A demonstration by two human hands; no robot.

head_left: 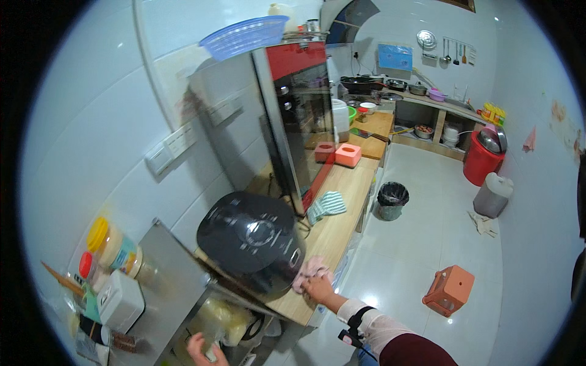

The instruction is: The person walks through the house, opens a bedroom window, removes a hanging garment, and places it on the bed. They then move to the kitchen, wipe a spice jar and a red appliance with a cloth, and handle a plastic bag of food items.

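A pink cloth [315, 270] lies bunched on the wooden counter [332, 244], under the closed fingers of my right hand [318, 290]. Right beside it stands a black rice cooker [247, 235] with a rounded lid. My left hand [198, 352] shows only partly at the lower edge, in front of an open shelf holding yellowish plastic bags [229, 320]. Its visible fingers are apart. A small white patch appears between them, and whether it is touched is unclear. Farther along the counter rests a green-and-white striped cloth [327, 206].
Behind the rice cooker rises a tall red-and-black glass-fronted cabinet [302, 116]. Jars [113, 244] and a white box [121, 297] stand on the metal top at left. An orange stool [450, 290] and a lined trash bin [392, 200] are on the floor.
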